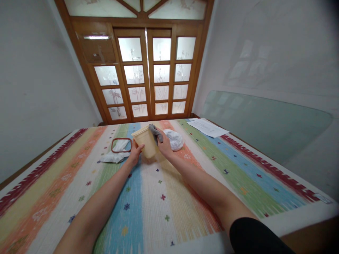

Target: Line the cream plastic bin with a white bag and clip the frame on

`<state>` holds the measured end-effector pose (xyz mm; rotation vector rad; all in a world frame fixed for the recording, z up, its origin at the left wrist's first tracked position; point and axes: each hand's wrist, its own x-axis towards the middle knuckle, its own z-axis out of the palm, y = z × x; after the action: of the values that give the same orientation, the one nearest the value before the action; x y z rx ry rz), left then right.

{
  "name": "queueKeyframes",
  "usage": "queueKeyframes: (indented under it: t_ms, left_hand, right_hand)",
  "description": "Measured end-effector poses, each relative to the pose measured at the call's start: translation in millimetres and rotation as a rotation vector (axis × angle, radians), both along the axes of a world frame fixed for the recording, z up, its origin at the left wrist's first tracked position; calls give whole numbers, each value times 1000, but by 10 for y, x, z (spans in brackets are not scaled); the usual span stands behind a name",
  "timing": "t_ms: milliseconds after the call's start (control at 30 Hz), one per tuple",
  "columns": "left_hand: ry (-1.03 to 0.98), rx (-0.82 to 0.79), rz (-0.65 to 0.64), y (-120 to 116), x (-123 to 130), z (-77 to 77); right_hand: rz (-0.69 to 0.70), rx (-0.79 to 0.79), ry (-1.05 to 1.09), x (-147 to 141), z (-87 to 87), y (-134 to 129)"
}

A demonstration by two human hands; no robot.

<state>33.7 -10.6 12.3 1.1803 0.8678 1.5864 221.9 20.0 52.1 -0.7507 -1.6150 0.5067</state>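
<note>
A cream plastic container (146, 144) is held tilted just above the striped cloth, its rim toward the upper left. My left hand (135, 152) grips its lower left side, thumb across the front. Against the container's right side, my right hand (164, 144) is closed around a grey cloth (155, 133). Left of the container lies a brown rectangular frame or lid rim (122, 145), resting partly on a crumpled white packet or cloth (115, 157). Just right of my right hand sits a round, white bundled cloth (174, 139).
A colourful striped tablecloth (162, 211) covers the table. White printed sheets (208, 127) lie at the far right edge. Beyond the table stand wooden doors with frosted panes (161, 74). A greenish glass panel (265, 123) leans along the right wall.
</note>
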Motion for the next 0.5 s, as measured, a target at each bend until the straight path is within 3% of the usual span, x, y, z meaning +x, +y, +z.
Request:
queueKeyframes:
  t_ms: [500]
  left_hand:
    - [-246, -221, -258, 40, -106, -107]
  right_hand:
    - [24, -2, -107, 107, 101, 28]
